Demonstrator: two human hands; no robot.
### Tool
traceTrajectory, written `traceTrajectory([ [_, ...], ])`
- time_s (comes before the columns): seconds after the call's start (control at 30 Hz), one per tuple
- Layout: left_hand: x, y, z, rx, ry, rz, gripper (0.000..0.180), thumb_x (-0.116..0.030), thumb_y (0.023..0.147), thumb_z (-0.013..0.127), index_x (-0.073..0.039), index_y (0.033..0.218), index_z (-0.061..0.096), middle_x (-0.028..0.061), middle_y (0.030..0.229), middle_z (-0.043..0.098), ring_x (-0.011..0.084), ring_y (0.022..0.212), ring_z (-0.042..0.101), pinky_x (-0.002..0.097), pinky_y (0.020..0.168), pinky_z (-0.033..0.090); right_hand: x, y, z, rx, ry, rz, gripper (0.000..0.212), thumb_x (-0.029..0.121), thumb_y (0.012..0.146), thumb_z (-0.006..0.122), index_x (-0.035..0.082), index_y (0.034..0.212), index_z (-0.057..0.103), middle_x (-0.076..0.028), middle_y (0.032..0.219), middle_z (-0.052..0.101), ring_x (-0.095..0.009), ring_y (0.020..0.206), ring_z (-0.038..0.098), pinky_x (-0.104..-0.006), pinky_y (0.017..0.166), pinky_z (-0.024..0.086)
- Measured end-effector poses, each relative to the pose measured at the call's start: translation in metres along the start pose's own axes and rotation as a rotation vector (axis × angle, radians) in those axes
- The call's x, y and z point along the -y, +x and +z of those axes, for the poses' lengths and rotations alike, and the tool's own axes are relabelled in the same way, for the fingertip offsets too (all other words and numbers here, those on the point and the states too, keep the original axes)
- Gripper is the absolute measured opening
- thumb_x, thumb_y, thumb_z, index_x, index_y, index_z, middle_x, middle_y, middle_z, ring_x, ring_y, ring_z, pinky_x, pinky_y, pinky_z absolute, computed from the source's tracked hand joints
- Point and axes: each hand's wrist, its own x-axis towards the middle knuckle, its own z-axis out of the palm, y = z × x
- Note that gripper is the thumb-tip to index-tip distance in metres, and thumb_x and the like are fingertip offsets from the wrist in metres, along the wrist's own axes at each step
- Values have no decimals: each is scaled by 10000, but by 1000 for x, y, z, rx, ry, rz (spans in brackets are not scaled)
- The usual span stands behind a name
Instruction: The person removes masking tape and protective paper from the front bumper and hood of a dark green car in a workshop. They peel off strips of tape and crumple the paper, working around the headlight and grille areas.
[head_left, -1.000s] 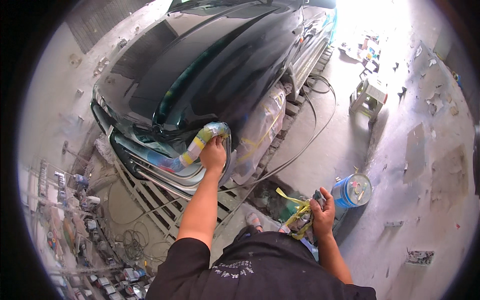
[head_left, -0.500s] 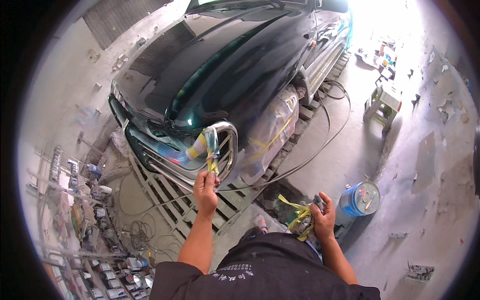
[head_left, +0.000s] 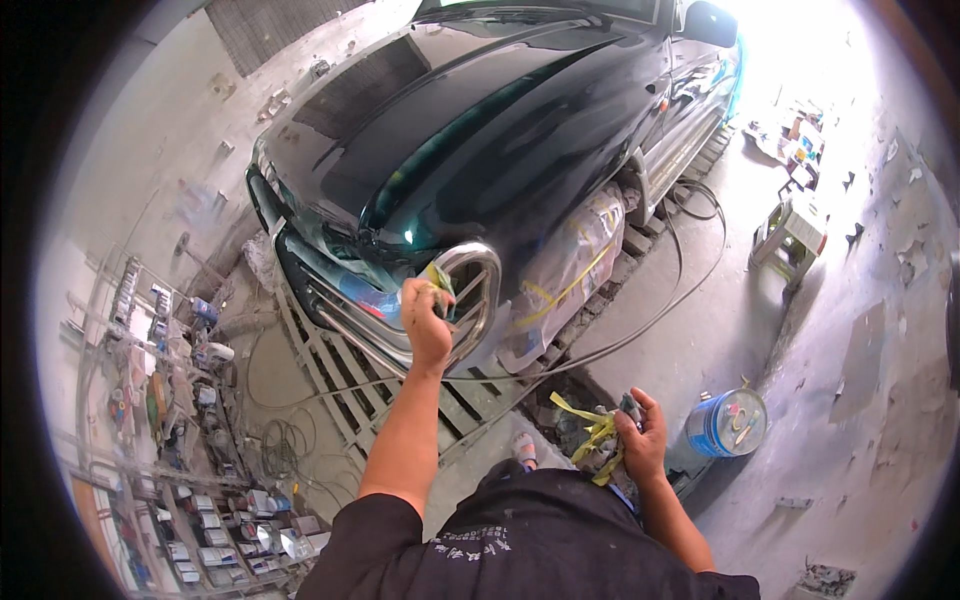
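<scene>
My left hand [head_left: 428, 318] is closed on masking film with yellow tape [head_left: 436, 275], at the chrome bumper guard [head_left: 493, 290] of a dark green car [head_left: 490, 150]. Bluish clear film [head_left: 368, 294] lies along the guard just left of that hand. Closed too, my right hand [head_left: 643, 440] holds a crumpled wad of yellow masking tape [head_left: 597, 430] low in front of my body. Loose strips dangle from the wad toward the left. My left fingers partly hide what they grip.
A blue paint bucket [head_left: 727, 423] stands right of my right hand. A hose [head_left: 640, 325] curves over the floor beside the car's sheeted front wheel [head_left: 565, 275]. Further right is a stool [head_left: 788, 240]. Cluttered shelves [head_left: 200, 500] line the left, near a slatted floor grate [head_left: 345, 375].
My left hand has moved up and closer to the guard; the film strip that stood above its fingers is now bunched at the hand. My right hand keeps its wad. The view has shifted slightly.
</scene>
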Motion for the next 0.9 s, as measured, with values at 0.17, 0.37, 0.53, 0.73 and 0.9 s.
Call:
traceTrajectory([
  [0.17,-75,-29,-13,-282,-618,-634,214,-238,909,408,-129,729,367,19,528,352,146,430,338,301,427,297,-1,2,-10,-33,-42,-27,470,83,837,656,-13,1257,467,-76,1095,572,-129,994,549,-267,866,450],
  [0.37,-102,-119,-20,-293,-804,-1173,344,-371,913,471,-92,715,432,24,540,374,139,465,367,296,492,367,11,14,4,259,156,121,600,50,797,657,29,1337,395,-99,1119,585,-160,1021,560,-299,892,454],
  [0.53,-130,-122,42,-148,-762,-1197,261,-295,956,462,-49,902,528,64,841,573,182,736,557,347,733,482,47,22,60,771,30,10,1002,89,717,768,93,1478,118,-164,1442,351,-253,1205,466,-383,978,410],
  [0.73,-116,-144,44,-153,-749,-1014,45,-56,892,528,-43,934,525,56,940,572,124,839,542,286,807,463,45,21,68,816,111,336,1056,133,727,791,99,1489,61,-266,1380,394,-252,1262,420,-366,1012,372],
  [0.9,-102,-142,58,-120,-658,-927,135,-25,874,579,-51,942,464,46,901,552,98,797,532,242,746,464,42,20,67,726,159,329,1021,163,736,790,79,1483,99,-199,1293,469,-219,1148,492,-326,963,409],
])
